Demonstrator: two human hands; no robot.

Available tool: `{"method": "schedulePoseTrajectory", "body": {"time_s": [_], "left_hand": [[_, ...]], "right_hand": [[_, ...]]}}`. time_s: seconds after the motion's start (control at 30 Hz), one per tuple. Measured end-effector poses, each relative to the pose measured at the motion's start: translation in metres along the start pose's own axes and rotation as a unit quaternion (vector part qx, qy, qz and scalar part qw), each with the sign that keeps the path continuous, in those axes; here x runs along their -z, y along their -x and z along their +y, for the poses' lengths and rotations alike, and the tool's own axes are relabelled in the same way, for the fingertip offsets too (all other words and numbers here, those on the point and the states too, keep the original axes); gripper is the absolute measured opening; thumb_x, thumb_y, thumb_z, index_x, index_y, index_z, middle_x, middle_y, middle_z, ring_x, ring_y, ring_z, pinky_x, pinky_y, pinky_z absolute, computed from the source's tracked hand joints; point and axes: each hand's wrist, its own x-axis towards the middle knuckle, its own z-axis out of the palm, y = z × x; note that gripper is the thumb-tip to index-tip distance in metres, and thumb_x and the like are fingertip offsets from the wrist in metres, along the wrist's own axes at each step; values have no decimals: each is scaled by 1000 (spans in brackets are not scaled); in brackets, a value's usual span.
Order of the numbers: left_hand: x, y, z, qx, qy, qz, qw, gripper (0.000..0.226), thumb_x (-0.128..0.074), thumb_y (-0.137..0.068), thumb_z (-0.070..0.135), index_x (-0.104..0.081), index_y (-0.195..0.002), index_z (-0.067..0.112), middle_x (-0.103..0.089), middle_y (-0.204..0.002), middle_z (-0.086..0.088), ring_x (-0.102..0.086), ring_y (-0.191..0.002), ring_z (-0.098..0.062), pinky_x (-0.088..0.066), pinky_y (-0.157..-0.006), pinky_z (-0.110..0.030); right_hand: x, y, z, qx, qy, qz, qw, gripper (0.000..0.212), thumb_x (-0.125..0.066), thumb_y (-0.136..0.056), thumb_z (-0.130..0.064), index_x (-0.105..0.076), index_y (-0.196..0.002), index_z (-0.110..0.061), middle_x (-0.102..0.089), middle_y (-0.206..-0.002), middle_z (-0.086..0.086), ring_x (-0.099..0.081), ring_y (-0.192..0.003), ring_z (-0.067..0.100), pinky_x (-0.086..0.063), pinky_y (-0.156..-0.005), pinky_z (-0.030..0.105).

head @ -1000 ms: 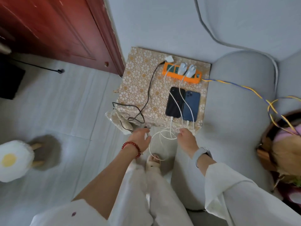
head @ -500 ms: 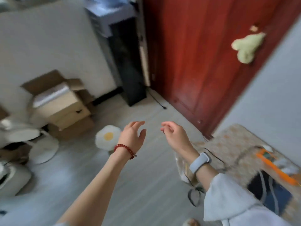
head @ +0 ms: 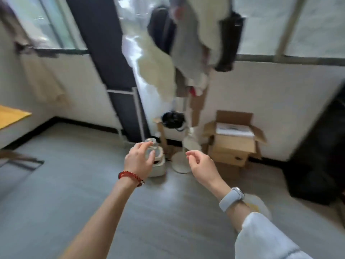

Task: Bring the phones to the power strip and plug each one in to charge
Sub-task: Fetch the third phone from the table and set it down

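Observation:
Neither the phones nor the orange power strip are in view now. My left hand (head: pixel 139 161), with a red bead bracelet on the wrist, is raised in front of me with its fingers loosely spread and nothing in it. My right hand (head: pixel 200 166), with a pale blue watch on the wrist, hangs beside it with the fingers curled apart and empty. Both hands hover over the grey floor, apart from everything. The picture is blurred by motion.
An open cardboard box (head: pixel 233 139) stands by the white wall at right. A small white appliance (head: pixel 157 166) and a round stand base (head: pixel 180 162) sit on the floor ahead. Clothes (head: pixel 186 43) hang above. A yellow-topped table edge (head: pixel 13 116) shows at left.
My view has swung from the small table with two plugged-in phones round to the room's far wall. Both hands let go of the white cables and now hang raised and empty.

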Motion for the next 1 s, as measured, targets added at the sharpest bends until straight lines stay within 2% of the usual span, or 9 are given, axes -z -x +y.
{"method": "schedulePoseTrajectory", "body": {"time_s": [0.13,0.2,0.27,0.53,0.73,1.0], "left_hand": [[67,-22,-100,95,-23,70,993,34,-54,-87,19,-55,-119,10,-56,-124,-11,-51,-117,-26,-41,-100,-40],[94,-36,-149,140,-40,96,985,34,-53,-87,22,-55,-120,12,-55,-126,-10,-50,-118,-26,-41,-100,-40],[117,-58,-191,171,-56,116,977,35,-53,-87,23,-54,-121,13,-54,-128,-10,-50,-118,-27,-41,-101,-41],[221,-204,-342,244,-86,191,947,35,-50,-88,26,-53,-121,14,-53,-128,-8,-49,-118,-25,-40,-101,-43],[293,-241,-450,312,-95,240,914,33,-50,-88,25,-53,-120,15,-52,-128,-8,-48,-118,-25,-39,-100,-38],[406,-286,-641,376,-88,284,878,33,-52,-88,16,-55,-118,6,-53,-126,-14,-48,-117,-28,-34,-100,-31]], "right_hand": [[-105,-72,-60,77,26,-93,992,24,-44,-91,-15,-63,-107,-12,-68,-109,9,-61,-102,23,-44,-93,30],[-159,-108,-85,112,41,-140,983,24,-45,-91,-15,-62,-107,-12,-68,-109,8,-62,-101,21,-40,-86,22],[-206,-144,-109,143,46,-176,973,26,-44,-91,-17,-61,-110,-12,-67,-111,6,-62,-101,21,-38,-79,19],[-381,-313,-227,232,70,-264,933,28,-41,-92,-22,-60,-111,-17,-64,-116,3,-59,-104,17,-40,-85,22],[-520,-370,-307,285,84,-337,893,26,-42,-91,-19,-62,-107,-15,-65,-113,8,-59,-104,22,-42,-86,24],[-738,-422,-415,320,88,-397,856,29,-41,-91,-19,-61,-110,-13,-63,-116,9,-59,-105,24,-44,-88,29]]}}
